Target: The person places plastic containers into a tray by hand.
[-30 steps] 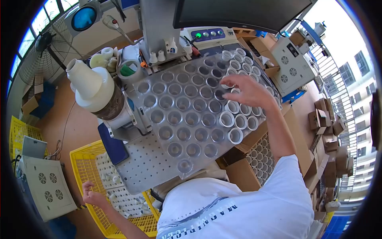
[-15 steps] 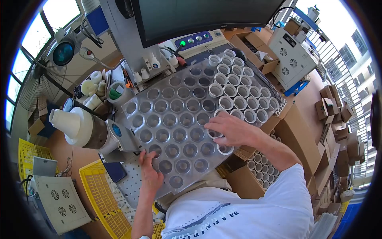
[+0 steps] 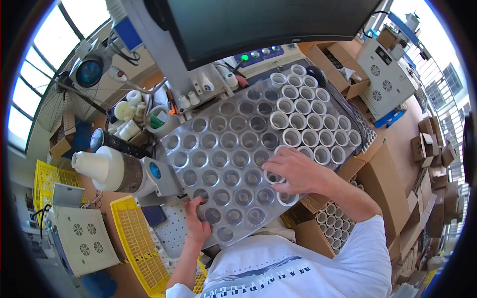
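A clear plastic tray [image 3: 213, 171] with rows of round pockets lies tilted across the workbench. White cups [image 3: 310, 137], open at the top, fill the pockets on its right side, while the pockets in the middle and left hold none. My right hand [image 3: 293, 171] is curled over a white cup [image 3: 273, 178] at the edge of the filled rows, its fingertips on the rim. Another white cup [image 3: 287, 198] sits just below that hand. My left hand [image 3: 197, 223] grips the tray's lower left edge, with the fingers partly hidden.
A monitor [image 3: 268, 25] overhangs the bench's back, above a control box [image 3: 258, 53] with a green light. At left stand a machine head with a white cone [image 3: 94, 166] and a yellow basket [image 3: 130, 238]. A cardboard box [image 3: 380, 191] and more cups [image 3: 338, 223] are at right.
The whole view has shifted, so the bench and tray appear further right and slightly lower. My right hand stays at the same cup, and my left hand remains at the tray's edge.
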Tool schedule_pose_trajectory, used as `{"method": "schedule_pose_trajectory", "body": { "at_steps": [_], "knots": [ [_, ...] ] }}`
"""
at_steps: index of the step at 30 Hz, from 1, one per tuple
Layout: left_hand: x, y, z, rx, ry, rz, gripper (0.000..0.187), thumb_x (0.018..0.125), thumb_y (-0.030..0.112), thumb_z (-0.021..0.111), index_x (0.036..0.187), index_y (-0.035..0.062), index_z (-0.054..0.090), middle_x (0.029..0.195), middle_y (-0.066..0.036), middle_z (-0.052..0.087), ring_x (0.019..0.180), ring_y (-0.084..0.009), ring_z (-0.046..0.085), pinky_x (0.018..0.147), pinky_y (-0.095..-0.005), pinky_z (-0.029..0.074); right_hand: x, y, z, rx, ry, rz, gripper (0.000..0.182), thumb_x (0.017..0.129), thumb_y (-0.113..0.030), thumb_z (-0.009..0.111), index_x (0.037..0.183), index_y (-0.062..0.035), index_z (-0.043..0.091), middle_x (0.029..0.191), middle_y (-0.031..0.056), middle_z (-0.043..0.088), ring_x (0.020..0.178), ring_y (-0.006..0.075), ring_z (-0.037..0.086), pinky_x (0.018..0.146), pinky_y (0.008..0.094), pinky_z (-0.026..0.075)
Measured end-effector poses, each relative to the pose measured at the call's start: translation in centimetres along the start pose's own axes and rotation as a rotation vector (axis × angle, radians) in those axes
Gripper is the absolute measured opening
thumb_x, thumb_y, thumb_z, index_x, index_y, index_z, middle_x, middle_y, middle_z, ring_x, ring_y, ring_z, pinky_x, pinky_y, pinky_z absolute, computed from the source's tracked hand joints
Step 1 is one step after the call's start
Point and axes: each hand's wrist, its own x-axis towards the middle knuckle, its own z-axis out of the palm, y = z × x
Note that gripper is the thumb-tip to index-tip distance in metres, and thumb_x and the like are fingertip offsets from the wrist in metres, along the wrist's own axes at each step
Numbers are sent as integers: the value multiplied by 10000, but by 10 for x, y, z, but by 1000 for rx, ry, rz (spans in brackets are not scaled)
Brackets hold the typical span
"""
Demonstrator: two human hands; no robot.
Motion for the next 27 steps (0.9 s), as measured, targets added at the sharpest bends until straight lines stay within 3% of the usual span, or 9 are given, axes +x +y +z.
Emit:
{"method": "schedule_pose_trajectory", "body": {
  "at_steps": [3, 6, 9, 12, 18, 21, 27],
  "knots": [
    [-1, -2, -1, -50, 23, -72, 587, 589, -1, 450, 1171, -11, 525, 1073, -197, 561, 1072, -413, 481, 1022, -446, 376, 2, -9, -22, 28, 57, 29, 469, 765, -218, 744, 1185, -34, 642, 1092, 117, 671, 1089, 284, 575, 962, 404, 465],
    [-2, -8, -1, -68, -2, 55, 598, 599, -22, 486, 1196, -5, 512, 1098, -199, 550, 1064, -417, 485, 995, -440, 404, 17, -17, -41, 152, 77, 117, 479, 772, -229, 740, 1197, -30, 649, 1103, 138, 689, 1087, 296, 606, 971, 406, 474],
    [-2, -7, -5, -153, -35, -28, 610, 613, -44, 506, 1222, -9, 496, 1126, -206, 543, 1084, -425, 487, 1002, -450, 402, 57, -19, -47, 358, 133, 157, 494, 792, -220, 748, 1233, -29, 636, 1098, 138, 700, 998, 262, 657, 920, 375, 510],
    [-3, -7, -7, -186, -32, -30, 599, 639, -43, 508, 1234, 18, 486, 1123, -205, 548, 1089, -413, 530, 982, -417, 424, 115, 1, -23, 738, 172, 264, 459, 835, -164, 752, 1242, -2, 614, 1072, 88, 688, 894, 123, 646, 837, 286, 527],
    [-7, -14, -13, -250, -60, 34, 659, 680, -54, 563, 1324, 6, 436, 1208, -222, 538, 1136, -417, 521, 1014, -433, 416, 186, 31, 30, 804, 297, 280, 402, 869, -161, 705, 1228, -10, 609, 1057, 69, 669, 920, 127, 640, 837, 277, 521],
    [-8, -16, -18, -294, -133, 13, 666, 681, -53, 591, 1328, -51, 436, 1306, -200, 480, 1190, -406, 483, 1044, -438, 400, 188, 33, 36, 866, 331, 345, 385, 887, -209, 675, 1219, -25, 613, 1054, 67, 670, 933, 123, 632, 790, 276, 517],
    [-10, -15, -18, -311, -122, -8, 671, 684, -57, 596, 1336, -44, 434, 1301, -202, 491, 1209, -392, 482, 1063, -429, 391, 187, 37, 38, 861, 350, 372, 435, 886, -297, 660, 1226, -33, 600, 1049, 70, 671, 924, 124, 631, 683, 252, 498]
  ]
}}
